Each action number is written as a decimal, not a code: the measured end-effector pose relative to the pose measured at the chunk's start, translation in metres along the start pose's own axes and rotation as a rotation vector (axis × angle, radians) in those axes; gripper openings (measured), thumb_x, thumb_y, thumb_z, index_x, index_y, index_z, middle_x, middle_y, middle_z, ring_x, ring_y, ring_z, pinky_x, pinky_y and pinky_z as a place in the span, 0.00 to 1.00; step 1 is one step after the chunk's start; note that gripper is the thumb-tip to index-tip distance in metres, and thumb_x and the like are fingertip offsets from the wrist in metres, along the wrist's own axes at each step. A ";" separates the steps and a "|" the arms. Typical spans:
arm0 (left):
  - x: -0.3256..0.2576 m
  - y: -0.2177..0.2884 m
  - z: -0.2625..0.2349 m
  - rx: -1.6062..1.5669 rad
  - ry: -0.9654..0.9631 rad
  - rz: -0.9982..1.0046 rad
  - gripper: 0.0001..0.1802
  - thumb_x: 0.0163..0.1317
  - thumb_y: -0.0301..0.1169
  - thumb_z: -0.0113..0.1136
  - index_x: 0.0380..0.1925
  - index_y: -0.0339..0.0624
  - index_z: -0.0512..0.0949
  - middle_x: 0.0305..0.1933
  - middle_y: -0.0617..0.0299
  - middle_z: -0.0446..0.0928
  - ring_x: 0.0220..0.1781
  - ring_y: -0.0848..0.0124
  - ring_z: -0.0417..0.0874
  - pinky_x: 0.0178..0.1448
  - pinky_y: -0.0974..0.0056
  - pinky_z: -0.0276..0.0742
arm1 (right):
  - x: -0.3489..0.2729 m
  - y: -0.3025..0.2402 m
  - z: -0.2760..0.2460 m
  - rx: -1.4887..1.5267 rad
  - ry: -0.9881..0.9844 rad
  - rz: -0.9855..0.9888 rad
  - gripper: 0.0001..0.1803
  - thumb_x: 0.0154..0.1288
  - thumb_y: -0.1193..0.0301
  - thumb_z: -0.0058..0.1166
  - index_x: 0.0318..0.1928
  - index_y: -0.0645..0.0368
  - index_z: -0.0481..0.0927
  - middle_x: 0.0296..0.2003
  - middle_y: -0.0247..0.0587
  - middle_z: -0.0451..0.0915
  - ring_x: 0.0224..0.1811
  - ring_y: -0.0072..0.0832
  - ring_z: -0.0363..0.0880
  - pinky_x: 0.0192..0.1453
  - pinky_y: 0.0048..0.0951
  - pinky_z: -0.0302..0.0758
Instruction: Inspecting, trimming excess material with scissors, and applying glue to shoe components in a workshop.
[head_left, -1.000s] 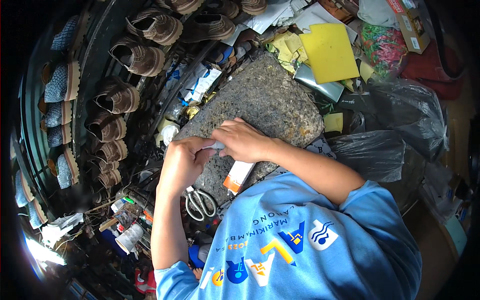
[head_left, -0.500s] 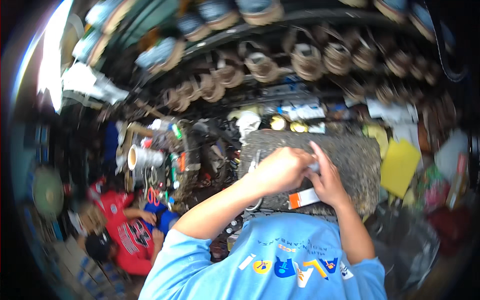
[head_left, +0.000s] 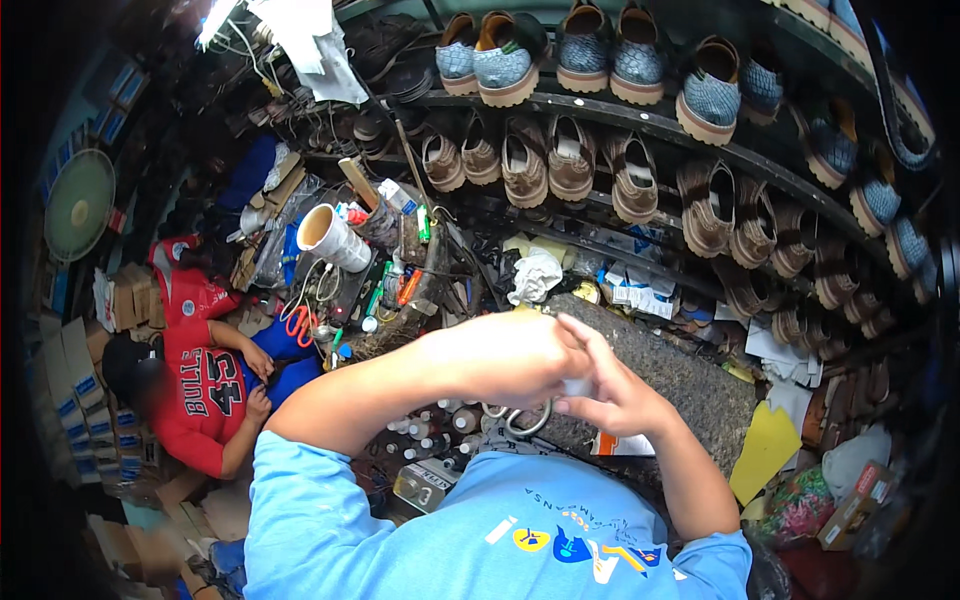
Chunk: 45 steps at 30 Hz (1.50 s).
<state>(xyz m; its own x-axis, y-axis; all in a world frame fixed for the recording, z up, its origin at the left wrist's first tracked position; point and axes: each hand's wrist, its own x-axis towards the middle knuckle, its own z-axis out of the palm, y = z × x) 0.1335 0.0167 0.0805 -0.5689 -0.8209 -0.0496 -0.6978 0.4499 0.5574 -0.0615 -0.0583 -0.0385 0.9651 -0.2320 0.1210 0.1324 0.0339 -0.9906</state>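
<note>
My two hands meet over a rough dark stone-like slab (head_left: pixel 690 375). My left hand (head_left: pixel 530 352) is closed, its back turned up, so whatever its fingers grip is hidden. Against it, my right hand (head_left: pixel 625 395) curls thumb and fingers round a small whitish object (head_left: pixel 578 386), too covered to name. Just below the right hand lies an orange and white small box (head_left: pixel 622 444), partly hidden by my wrist. Metal loop handles, like those of scissors (head_left: pixel 527 425), show beneath my left forearm at the slab's near edge.
Shelves of blue shoes (head_left: pixel 708 95) and brown shoes (head_left: pixel 635 185) curve overhead. A cluttered stand at left bears a white tape roll (head_left: pixel 335 238) and orange-handled scissors (head_left: pixel 300 325). Small bottles (head_left: pixel 432 425) stand left of the slab, yellow sheet (head_left: pixel 765 450) right. A person in red (head_left: pixel 205 385) sits at left.
The view has swung to the left, bringing the seated person and stand further in. My hands stay together round the small whitish object, and my left forearm lies more level.
</note>
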 end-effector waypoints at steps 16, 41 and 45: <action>-0.164 -0.154 -0.147 0.755 0.317 -1.165 0.16 0.49 0.30 0.73 0.39 0.37 0.88 0.41 0.44 0.87 0.46 0.50 0.88 0.53 0.53 0.82 | -0.087 0.011 0.015 -0.699 0.187 0.230 0.48 0.53 0.66 0.75 0.71 0.62 0.63 0.61 0.55 0.73 0.66 0.51 0.71 0.72 0.48 0.68; 0.035 0.020 0.087 0.250 0.366 0.154 0.18 0.50 0.19 0.72 0.44 0.35 0.82 0.34 0.55 0.82 0.28 0.62 0.83 0.31 0.60 0.80 | -0.110 0.033 0.019 -0.552 0.689 0.043 0.34 0.52 0.83 0.64 0.62 0.60 0.72 0.55 0.50 0.74 0.57 0.50 0.79 0.60 0.41 0.79; 0.037 0.019 0.083 0.321 0.255 0.169 0.21 0.46 0.19 0.70 0.44 0.36 0.82 0.36 0.55 0.82 0.28 0.63 0.82 0.31 0.60 0.79 | -0.113 0.034 0.018 -0.522 0.699 0.032 0.35 0.52 0.84 0.62 0.64 0.60 0.71 0.56 0.50 0.74 0.57 0.49 0.79 0.60 0.41 0.79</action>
<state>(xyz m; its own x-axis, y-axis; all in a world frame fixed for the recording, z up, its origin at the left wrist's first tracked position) 0.0629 0.0240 0.0200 -0.5888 -0.7691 0.2488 -0.7272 0.6383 0.2523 -0.1618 -0.0139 -0.0850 0.5846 -0.7874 0.1954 -0.1782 -0.3596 -0.9159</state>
